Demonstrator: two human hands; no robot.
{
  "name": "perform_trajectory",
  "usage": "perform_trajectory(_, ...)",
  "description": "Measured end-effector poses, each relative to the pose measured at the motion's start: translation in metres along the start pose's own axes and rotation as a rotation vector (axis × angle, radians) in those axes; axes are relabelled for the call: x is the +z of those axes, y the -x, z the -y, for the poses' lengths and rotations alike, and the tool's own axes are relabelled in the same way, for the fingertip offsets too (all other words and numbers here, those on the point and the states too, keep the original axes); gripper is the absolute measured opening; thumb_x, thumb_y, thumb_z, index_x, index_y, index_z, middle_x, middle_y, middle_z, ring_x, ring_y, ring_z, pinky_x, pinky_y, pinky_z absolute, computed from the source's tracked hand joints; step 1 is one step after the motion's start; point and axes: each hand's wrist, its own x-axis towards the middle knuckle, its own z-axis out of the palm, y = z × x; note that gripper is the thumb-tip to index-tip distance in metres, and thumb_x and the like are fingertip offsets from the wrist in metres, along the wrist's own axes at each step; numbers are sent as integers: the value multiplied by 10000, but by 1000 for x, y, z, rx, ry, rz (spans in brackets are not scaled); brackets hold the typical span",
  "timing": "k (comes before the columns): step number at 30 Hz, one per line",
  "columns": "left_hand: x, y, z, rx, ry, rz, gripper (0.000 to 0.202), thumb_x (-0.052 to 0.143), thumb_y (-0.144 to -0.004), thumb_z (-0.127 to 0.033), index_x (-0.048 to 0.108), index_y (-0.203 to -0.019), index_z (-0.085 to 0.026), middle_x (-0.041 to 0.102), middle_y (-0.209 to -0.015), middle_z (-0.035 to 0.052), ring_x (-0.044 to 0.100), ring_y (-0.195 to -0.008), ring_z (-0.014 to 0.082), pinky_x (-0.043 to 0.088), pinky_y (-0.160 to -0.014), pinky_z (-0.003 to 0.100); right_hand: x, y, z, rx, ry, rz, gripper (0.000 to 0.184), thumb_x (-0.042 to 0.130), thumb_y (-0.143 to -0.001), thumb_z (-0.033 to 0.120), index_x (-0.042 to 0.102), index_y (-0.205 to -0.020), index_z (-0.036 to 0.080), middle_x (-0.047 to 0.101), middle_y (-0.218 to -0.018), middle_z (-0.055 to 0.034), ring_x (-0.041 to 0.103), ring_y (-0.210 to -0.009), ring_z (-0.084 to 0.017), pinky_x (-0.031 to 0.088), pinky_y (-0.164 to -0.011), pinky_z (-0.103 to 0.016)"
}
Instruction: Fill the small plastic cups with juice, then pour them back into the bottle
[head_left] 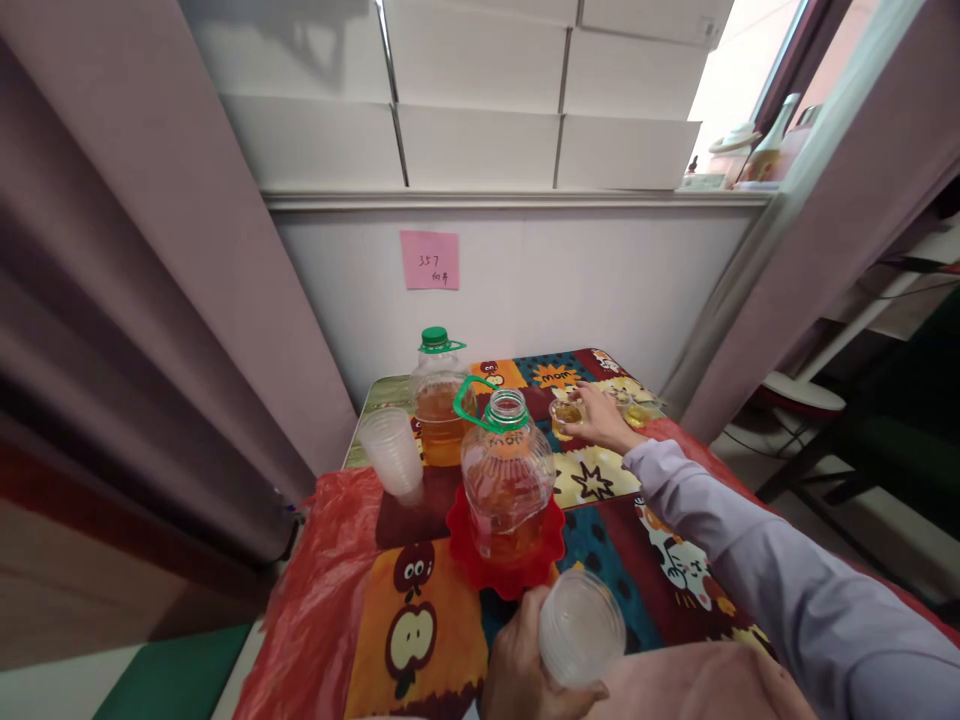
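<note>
My left hand (525,660) is closed round an empty clear plastic cup (581,628) near the table's front edge. My right hand (600,418), in a lilac sleeve, reaches to the far side of the table and grips a small clear cup of amber liquid (566,413). Another small filled cup (637,412) stands just right of it. Between my hands an open jug of amber liquid with a green handle (508,478) sits on a red scalloped dish (504,560). A second jug with a green cap (439,400) stands behind it.
A stack of clear cups (391,452) stands at the left of the table. The table carries a bright cartoon-print cloth (420,610) and a red plastic sheet (315,590). A pink note (429,259) hangs on the wall; curtains flank both sides.
</note>
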Motion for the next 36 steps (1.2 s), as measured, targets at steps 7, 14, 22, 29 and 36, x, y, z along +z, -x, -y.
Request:
perform_trajectory(7,-2,-5,-4,-44,14,14,915,1041,-463,-296,612,-1270,-247,827,-1028,41,819,-909,309,671,-833,374,-60,29,64,84,-677,57,594,916,-678,359,582,-1152,229,777,-1216,-130,764,-1127,-292,588,-1027,-469)
perform_trajectory(14,-8,-10,-18,-148,94,72,788,1013,-503,-245,617,-1185,-243,805,-986,16,777,-866,267,608,-806,344,-128,46,131,27,-922,111,628,973,-645,326,646,-1170,216,789,-1261,-126,772,-1144,-296,584,-1080,-504)
perform_trajectory(22,-8,-9,-20,-192,111,85,796,1016,-498,-286,611,-1182,-241,807,-1013,36,773,-900,284,599,-832,365,-148,50,167,-88,-973,190,657,996,-651,296,690,-1230,239,804,-1258,-106,772,-1194,-317,590,-1123,-535)
perform_trajectory(29,-11,-9,-24,-216,128,91,801,1016,-494,-298,608,-1182,-259,822,-1080,47,782,-976,300,601,-887,386,-161,48,177,-116,-832,234,664,972,-656,244,712,-1267,229,817,-1225,-92,777,-1165,-304,625,-1071,-494)
perform_trajectory(36,-14,-10,-28,-242,128,126,797,1011,-508,-300,589,-1184,-260,816,-1089,53,778,-993,308,594,-907,401,-160,44,177,-118,-736,247,690,949,-651,215,722,-1303,213,809,-1231,-94,778,-1136,-299,622,-1074,-482)
